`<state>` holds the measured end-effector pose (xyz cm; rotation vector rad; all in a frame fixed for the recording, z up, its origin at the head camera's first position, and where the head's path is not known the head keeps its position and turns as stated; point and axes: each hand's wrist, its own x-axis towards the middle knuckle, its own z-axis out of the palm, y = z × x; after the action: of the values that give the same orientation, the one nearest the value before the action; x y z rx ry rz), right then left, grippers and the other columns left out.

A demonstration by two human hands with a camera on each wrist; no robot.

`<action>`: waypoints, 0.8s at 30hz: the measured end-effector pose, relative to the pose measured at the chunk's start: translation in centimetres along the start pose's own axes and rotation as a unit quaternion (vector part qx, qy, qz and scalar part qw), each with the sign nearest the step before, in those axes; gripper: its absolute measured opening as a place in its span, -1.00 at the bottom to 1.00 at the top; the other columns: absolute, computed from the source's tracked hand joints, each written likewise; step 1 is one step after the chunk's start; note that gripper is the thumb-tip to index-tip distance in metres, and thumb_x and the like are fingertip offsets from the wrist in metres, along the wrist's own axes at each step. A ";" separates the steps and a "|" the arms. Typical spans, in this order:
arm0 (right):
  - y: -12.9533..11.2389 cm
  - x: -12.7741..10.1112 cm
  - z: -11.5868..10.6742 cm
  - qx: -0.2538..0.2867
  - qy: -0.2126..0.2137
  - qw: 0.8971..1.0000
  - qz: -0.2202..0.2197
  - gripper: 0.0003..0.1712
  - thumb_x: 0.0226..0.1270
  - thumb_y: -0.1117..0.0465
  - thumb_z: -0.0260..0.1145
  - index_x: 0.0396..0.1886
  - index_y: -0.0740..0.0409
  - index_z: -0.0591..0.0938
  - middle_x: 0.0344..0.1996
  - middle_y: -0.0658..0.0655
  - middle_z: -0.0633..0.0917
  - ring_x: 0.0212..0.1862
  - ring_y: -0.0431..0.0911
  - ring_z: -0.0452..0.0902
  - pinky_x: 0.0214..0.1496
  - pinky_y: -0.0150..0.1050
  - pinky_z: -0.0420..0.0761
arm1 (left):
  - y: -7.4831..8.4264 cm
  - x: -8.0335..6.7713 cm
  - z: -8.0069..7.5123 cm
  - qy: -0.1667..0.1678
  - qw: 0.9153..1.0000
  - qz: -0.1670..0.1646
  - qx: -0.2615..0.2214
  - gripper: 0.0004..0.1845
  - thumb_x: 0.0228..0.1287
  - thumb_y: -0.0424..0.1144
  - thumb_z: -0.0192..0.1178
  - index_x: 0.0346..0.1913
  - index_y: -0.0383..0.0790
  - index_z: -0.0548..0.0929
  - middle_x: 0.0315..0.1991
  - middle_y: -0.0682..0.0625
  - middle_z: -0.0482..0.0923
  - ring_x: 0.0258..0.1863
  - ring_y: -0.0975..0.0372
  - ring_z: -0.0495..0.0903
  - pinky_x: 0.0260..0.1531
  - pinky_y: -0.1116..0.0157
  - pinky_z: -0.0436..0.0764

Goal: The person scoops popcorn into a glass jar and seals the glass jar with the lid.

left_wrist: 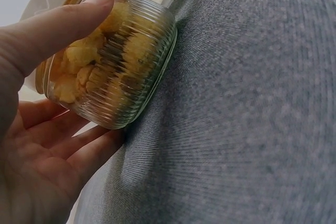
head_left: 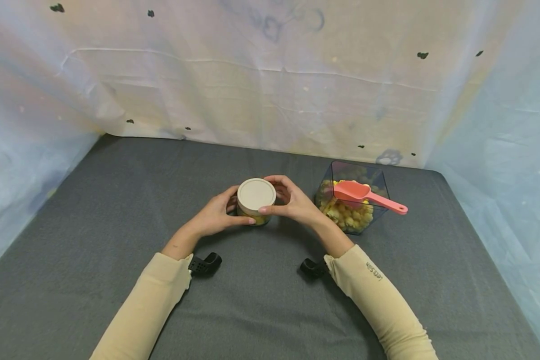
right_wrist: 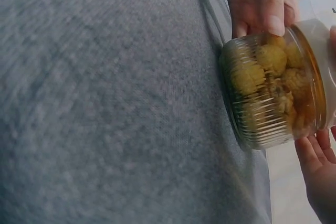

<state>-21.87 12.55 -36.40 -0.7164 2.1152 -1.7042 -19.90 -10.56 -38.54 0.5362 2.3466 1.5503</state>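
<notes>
A ribbed glass jar (left_wrist: 147, 40) holds yellow popcorn and stands on the dark grey cloth. On its mouth sits a round cream lid (head_left: 256, 193). My left hand (head_left: 213, 216) grips the glass from the left, thumb across the near side and fingers curled behind. From the right, my right hand (head_left: 297, 204) holds the lid by its rim, with the thumb at the near edge and the fingers on the far side. Seen from the right wrist, the jar (right_wrist: 252, 93) has popcorn pressed against its wall. Parts of my right fingers are hidden behind the lid.
A clear square container (head_left: 327, 187) of popcorn stands right of my right hand. Across its top lies a pink scoop (head_left: 353, 190), its handle jutting out to the right. The grey-covered table (head_left: 117, 210) ends at a hanging pale sheet (head_left: 261, 100) behind.
</notes>
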 end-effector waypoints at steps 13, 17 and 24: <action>-0.4 -0.5 -1.0 0.051 -0.104 0.992 -0.049 -0.01 0.32 0.09 0.32 0.53 0.26 -0.06 0.53 0.25 -0.06 0.54 0.04 -0.18 0.51 0.06 -0.06 | -0.3 0.1 0.0 -0.004 1.000 0.006 -0.011 0.00 0.06 -0.21 0.46 0.46 -0.35 0.07 0.40 -0.26 0.20 0.38 -0.05 0.28 0.31 0.07 0.34; -0.3 -0.4 -1.2 0.052 -0.114 0.990 -0.059 -0.12 0.38 0.26 0.24 0.52 0.30 -0.04 0.51 0.31 -0.06 0.54 0.04 -0.18 0.52 0.03 -0.07 | -0.3 0.1 0.1 -0.005 1.000 0.006 -0.014 0.00 0.05 -0.20 0.46 0.45 -0.34 0.08 0.39 -0.25 0.21 0.38 -0.04 0.28 0.31 0.07 0.34; -0.2 -0.4 -1.3 0.038 -0.114 0.990 -0.072 -0.20 0.36 0.44 0.14 0.51 0.32 0.00 0.51 0.30 0.01 0.54 0.06 -0.13 0.52 0.00 -0.03 | -0.2 0.0 0.0 -0.006 1.000 0.007 -0.013 -0.01 0.05 -0.20 0.46 0.45 -0.36 0.08 0.39 -0.26 0.21 0.37 -0.05 0.28 0.31 0.06 0.33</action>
<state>-22.23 13.78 -35.88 -1.0095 1.8735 -1.6755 -19.96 -10.61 -38.76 0.5544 2.3157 1.5775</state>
